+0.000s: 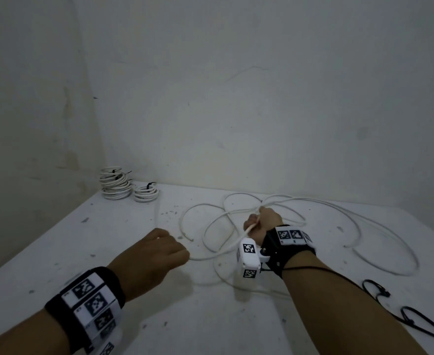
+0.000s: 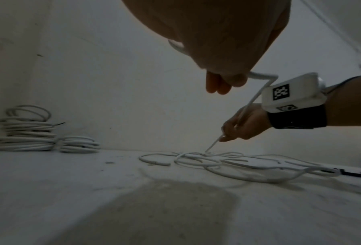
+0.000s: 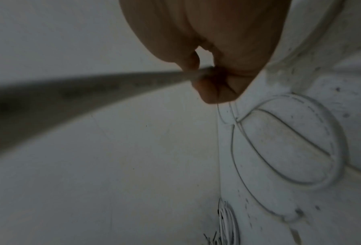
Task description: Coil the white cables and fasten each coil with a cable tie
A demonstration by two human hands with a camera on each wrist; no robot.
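Observation:
A long loose white cable (image 1: pixel 205 258) sprawls in wide loops over the white table (image 1: pixel 87 252). My left hand (image 1: pixel 164 252) is curled into a fist round one stretch of it; in the left wrist view the cable (image 2: pixel 263 77) leaves that fist (image 2: pixel 223 79) and runs down to my right hand (image 2: pixel 242 124). My right hand (image 1: pixel 259 222) grips the cable farther back, over the crossing loops. In the right wrist view its fingers (image 3: pixel 206 77) pinch the cable (image 3: pixel 91 87), which stretches blurred toward the left. The cable's free end lies on the table between the hands.
Tied white coils sit in the back left corner by the wall: a tall stack (image 1: pixel 114 187) and a low coil (image 1: pixel 146 193). Black cable ties (image 1: pixel 376 288) (image 1: pixel 415 319) lie near the right front. Walls close in the table at the back and left.

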